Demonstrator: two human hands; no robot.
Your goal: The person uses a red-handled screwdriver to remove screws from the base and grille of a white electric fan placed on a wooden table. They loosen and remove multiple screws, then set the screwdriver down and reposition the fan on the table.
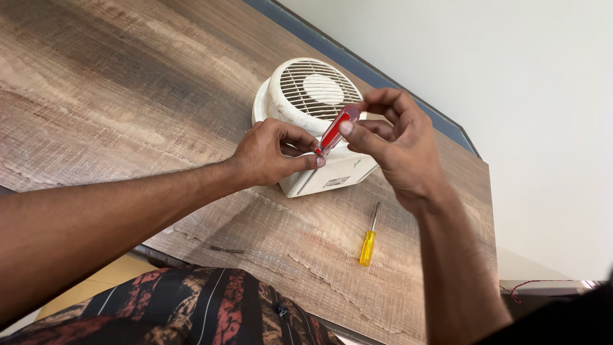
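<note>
Head view. The person is working on a small white desk fan (306, 121) that is lying on a wood-grain table (128, 96), grille facing up, at about 12 o'clock from the hands.

The right hand (399, 144) is pinching the upper end of a red-handled screwdriver (336, 130) between thumb and fingertips; the handle is tilting from upper right down to lower left. The left hand (271, 153) is closing its thumb and forefinger around the lower end of the tool, right where the shaft is meeting the fan housing, and is resting against the fan body at its 9 o'clock side. Both hands are therefore grasping the same tool. The tip is hidden behind the left fingers, so it appears to be seated in a fastener, but this cannot be confirmed.

A second screwdriver (368, 236), with a yellow handle, is lying untouched on the table at 6 o'clock from the fan, well apart from both hands. A small dark rod-like part (227, 250) is lying near the table's front edge at 7 o'clock.

Procedure note: the tool is probably best kept in line with the fastener, with the left fingers steadying the tip, the right hand pressing down while turning, and the fan kept from sliding.
</note>
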